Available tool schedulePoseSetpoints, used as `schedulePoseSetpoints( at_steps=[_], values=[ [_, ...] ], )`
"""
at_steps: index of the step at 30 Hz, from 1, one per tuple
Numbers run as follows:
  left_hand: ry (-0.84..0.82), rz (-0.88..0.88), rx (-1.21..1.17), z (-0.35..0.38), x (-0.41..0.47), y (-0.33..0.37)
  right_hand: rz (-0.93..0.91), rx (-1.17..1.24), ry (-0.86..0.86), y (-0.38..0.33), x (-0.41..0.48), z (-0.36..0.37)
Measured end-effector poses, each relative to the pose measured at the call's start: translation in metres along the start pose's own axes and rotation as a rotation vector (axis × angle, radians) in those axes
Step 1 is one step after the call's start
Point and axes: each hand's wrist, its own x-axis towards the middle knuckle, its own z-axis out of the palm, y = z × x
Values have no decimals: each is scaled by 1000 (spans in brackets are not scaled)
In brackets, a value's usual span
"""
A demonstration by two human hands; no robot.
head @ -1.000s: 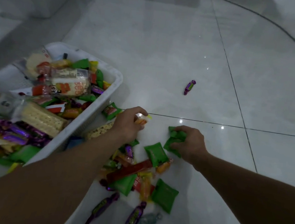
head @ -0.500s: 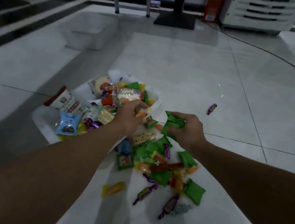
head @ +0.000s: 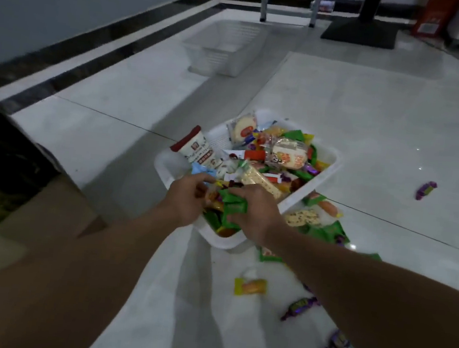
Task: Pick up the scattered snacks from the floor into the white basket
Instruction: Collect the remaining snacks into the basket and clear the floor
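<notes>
- The basket (head: 329, 168) sits on the floor (head: 373, 110), already heaped with snacks, and both of our hands are over its near corner
- Our right hand (head: 255, 214) has its fingers clamped on a bunch of green packets (head: 233, 206); our left hand (head: 188, 197) is curled round small sweets (head: 211, 198), fingers closed on them as far as we can see
- The step in hand looks like the drop: we judge it best to move both hands a little further in over the heap before we let go, because the near rim is just under our knuckles and a packet released here could slide off the pile and back out
- We spread the fingers low over the pile, not from high up, so the light wrappers do not bounce
- Much is left on the floor: a green pile (head: 330, 231) and a biscuit pack (head: 302, 218) just beside the basket's right wall, a yellow sweet (head: 250, 286) and a purple sweet (head: 299, 307) near our right forearm, and a lone purple sweet (head: 426, 190) well apart to the right
- A second basket (head: 225, 47) stands well beyond, holding nothing that we can see; we judge the full one is the target
</notes>
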Motion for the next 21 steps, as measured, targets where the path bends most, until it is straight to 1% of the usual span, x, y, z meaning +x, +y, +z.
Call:
schedulePoseSetpoints(
  at_steps=[4,6,9,11,16,19,21],
  values=[
    [-52,12,52,-1,0,-1,-36,-105,-68,1,2,7],
    [-73,12,44,0,-1,-2,-61,-214,-108,3,1,10],
    [-77,16,63,-1,-4,-2,-105,-399,-90,8,2,10],
    [-59,22,85,-2,-5,2,-102,-463,-51,14,0,6],
    [13,90,212,-6,-9,18,-60,-417,113,32,-19,-20],
    [50,120,241,-1,-9,30,10,-421,127,52,-37,-38],
    [23,129,251,6,-9,40,52,-428,135,66,-50,-49]
  ],
)
